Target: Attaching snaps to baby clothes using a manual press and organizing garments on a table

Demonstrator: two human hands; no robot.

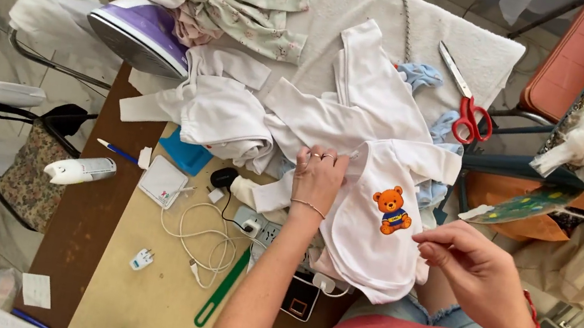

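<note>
Holding a white bear-print garment (375,232), left hand (318,180); right hand (465,265) beside it.

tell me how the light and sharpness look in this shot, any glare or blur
Head view: bright, even daylight with soft shadows; the white garment with the bear print stays sharp, as does the left hand; the right hand is slightly soft; the white towel looks nearly washed out; edges bend with wide-angle distortion.

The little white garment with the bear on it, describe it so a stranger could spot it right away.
Start at the towel-covered ironing surface and come down to its near edge. There the left hand pinches a small white cotton baby garment. Unlike the plain white pieces beside it, its front shows an orange teddy bear in a blue shirt.
</note>
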